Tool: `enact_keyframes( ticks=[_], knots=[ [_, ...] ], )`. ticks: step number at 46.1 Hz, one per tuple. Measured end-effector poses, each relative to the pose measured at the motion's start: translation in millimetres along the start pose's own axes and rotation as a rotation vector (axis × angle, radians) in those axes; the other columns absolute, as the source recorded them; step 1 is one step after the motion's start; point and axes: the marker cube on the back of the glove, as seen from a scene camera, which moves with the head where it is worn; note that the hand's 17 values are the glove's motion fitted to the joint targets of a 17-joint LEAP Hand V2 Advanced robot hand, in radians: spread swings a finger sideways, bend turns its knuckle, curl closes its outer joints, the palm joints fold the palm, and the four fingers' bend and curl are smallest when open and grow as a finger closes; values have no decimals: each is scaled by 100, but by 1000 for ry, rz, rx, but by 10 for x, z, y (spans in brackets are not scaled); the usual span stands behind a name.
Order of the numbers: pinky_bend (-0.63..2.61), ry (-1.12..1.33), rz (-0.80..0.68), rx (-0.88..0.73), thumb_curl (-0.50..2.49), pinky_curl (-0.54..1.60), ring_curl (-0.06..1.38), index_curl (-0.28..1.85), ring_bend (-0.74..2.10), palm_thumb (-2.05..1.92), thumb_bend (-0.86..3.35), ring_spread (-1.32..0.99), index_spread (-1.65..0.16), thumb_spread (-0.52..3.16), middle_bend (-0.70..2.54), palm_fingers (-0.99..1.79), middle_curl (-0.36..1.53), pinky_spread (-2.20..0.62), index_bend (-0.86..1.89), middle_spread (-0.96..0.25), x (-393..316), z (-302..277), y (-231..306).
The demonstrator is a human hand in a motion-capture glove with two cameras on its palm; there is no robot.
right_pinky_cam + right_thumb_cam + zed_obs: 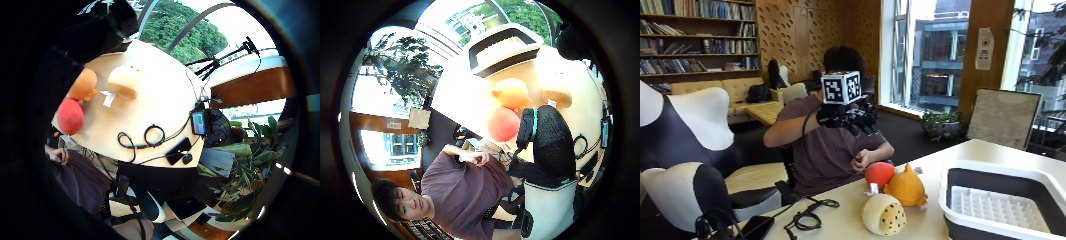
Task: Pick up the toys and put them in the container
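Three toys lie on the cream table: a red ball, an orange bird-shaped toy and a beige dotted toy. The palm views show the red ball and the orange toy side by side, with the beige toy close by. Just right of the toys stands a white container with a dark inside and a white rack. My gloved right hand is raised at chest height, well above and behind the toys, fingers hanging loosely and holding nothing. The bare left hand rests at the table's far edge.
Black cables and a small black device lie on the table's near left end, with a phone beside them. Black-and-white chairs stand to the left. A framed board leans behind the container.
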Motion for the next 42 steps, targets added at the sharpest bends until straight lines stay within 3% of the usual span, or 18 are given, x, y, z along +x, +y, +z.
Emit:
enact_keyframes(
  ticks=[2,6,7,18,21,22,23,32,42],
  knots=[
    [45,3,3,-1,4,10,5,8,29,22,19,-3,-10,50,5,38,0,1,31,-5,8,-4,-20],
    [51,15,11,-14,7,16,10,15,34,25,24,-5,-14,81,8,32,1,1,36,-7,32,-18,-99],
    [49,17,13,-24,8,16,9,15,31,25,25,-5,-15,88,22,36,5,1,33,-10,37,-22,-125],
    [53,22,63,-106,16,21,12,22,33,20,28,-7,-20,133,19,28,12,2,29,-16,162,-27,-467],
    [54,28,92,-130,18,23,12,23,34,19,27,-7,-21,139,19,26,14,2,26,-17,218,14,-591],
    [59,32,102,-140,19,24,14,24,38,17,27,-7,-21,140,4,19,10,2,29,-13,246,39,-643],
    [57,35,113,-150,19,24,13,24,36,18,27,-7,-21,142,20,24,14,2,26,-16,276,71,-698],
    [76,-23,194,-305,22,31,16,23,38,8,20,-4,-22,146,15,0,17,3,9,-12,510,537,-1069],
    [105,-45,268,-551,25,38,16,16,35,3,11,3,-23,136,9,-26,16,5,3,-2,703,1467,-1175]
  ],
)
